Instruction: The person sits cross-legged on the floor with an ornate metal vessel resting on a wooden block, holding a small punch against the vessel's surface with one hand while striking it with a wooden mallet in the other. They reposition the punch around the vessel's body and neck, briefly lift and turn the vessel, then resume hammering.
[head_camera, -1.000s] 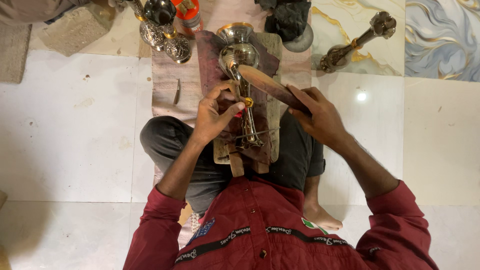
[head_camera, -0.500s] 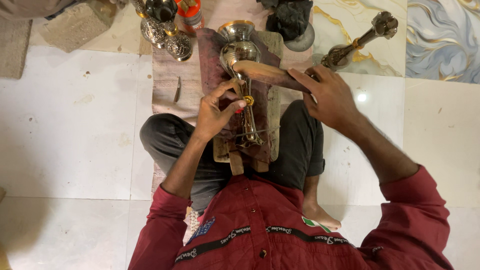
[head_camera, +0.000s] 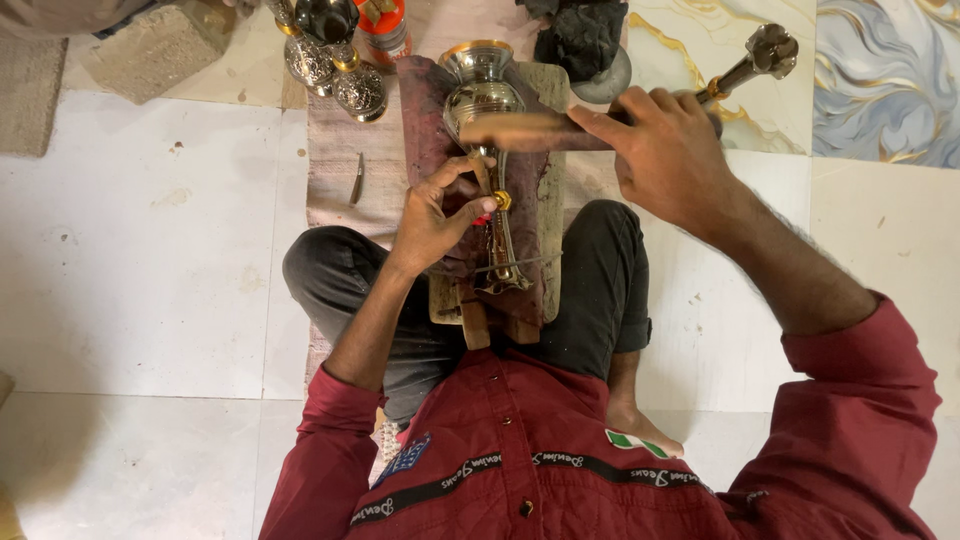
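A single head-worn camera looks straight down from close above the seated person's lap onto the wooden board (head_camera: 548, 215) and tiled floor (head_camera: 140, 250) beyond.

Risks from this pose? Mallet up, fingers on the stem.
1. The left hand pinches a small tool against the vase stem, right under the wooden mallet held by the right hand: a misplaced blow might hit fingers.
2. The vase lies on a cloth-covered board across the lap; it may roll.
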